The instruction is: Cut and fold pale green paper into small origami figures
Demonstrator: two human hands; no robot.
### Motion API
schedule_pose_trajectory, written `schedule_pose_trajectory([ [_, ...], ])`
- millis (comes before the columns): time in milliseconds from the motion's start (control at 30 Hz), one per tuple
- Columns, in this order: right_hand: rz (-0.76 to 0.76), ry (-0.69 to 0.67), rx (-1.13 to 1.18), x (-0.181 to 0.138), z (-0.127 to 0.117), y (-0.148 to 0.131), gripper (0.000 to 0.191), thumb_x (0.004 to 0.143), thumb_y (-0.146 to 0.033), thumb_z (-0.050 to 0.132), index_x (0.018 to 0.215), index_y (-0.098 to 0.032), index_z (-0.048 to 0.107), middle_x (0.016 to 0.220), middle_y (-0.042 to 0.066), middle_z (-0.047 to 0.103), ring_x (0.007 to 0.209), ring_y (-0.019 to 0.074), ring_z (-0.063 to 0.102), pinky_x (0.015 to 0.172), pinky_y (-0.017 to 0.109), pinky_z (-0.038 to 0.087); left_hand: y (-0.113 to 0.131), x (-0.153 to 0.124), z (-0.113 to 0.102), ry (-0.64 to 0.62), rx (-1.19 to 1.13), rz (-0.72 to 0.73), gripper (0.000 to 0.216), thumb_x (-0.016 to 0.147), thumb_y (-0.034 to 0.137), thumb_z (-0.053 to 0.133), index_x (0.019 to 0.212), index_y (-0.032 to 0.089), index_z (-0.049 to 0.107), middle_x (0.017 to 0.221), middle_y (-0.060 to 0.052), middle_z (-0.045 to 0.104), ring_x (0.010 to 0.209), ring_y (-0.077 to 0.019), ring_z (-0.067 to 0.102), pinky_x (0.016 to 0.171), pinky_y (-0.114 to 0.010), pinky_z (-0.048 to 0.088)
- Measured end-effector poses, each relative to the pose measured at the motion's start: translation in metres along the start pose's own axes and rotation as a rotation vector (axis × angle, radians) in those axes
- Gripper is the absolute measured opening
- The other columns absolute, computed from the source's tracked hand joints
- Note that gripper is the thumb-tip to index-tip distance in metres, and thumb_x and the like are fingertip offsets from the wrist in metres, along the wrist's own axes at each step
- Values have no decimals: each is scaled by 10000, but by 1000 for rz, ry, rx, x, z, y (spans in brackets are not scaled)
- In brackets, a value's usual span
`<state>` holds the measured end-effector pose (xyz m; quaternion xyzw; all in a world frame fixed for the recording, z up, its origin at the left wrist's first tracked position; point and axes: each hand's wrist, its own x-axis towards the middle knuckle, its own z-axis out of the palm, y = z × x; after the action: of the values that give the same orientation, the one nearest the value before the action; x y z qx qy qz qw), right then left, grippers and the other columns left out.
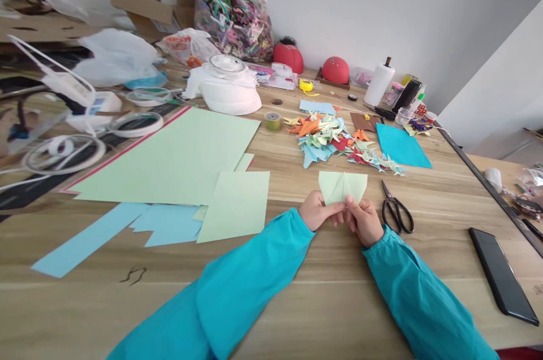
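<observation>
Both my hands hold a partly folded pale green paper piece [341, 185] just above the wooden table [297, 292]. My left hand [319, 211] pinches its lower left edge with closed fingers. My right hand [365, 221] pinches its lower right edge, fingers curled. Both arms wear teal sleeves. Beyond the paper lies a pile of small folded paper figures [335, 142] in green, blue, orange and red.
Black scissors [396, 211] lie right of my right hand, a black phone [503, 275] farther right. Pale green sheets [178, 159] and blue paper offcuts [127, 230] lie at left. A teal sheet [401, 145], tape rolls [136, 122], a white pot [227, 89], bags and boxes crowd the back.
</observation>
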<state>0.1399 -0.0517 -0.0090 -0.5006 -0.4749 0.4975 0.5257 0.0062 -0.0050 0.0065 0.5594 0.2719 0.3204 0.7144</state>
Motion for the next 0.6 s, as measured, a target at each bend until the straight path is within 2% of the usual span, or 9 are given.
schedule_pose_trajectory([
  [233, 55, 22, 73, -1, -2, -3, 452, 718, -498, 614, 433, -165, 504, 307, -49, 412, 261, 42, 283, 304, 215, 122, 1, -1, -1, 36, 14, -13, 409, 592, 496, 697, 532, 105, 597, 433, -21, 566, 388, -99, 511, 401, -210, 386],
  [600, -11, 21, 52, -1, -2, 1, 522, 756, -477, 601, 379, -178, 400, 315, -61, 332, 309, 41, 237, 360, 237, 118, 2, -1, 0, 41, 8, 16, 416, 582, 497, 710, 576, 92, 618, 479, -33, 596, 389, -100, 517, 398, -216, 401],
])
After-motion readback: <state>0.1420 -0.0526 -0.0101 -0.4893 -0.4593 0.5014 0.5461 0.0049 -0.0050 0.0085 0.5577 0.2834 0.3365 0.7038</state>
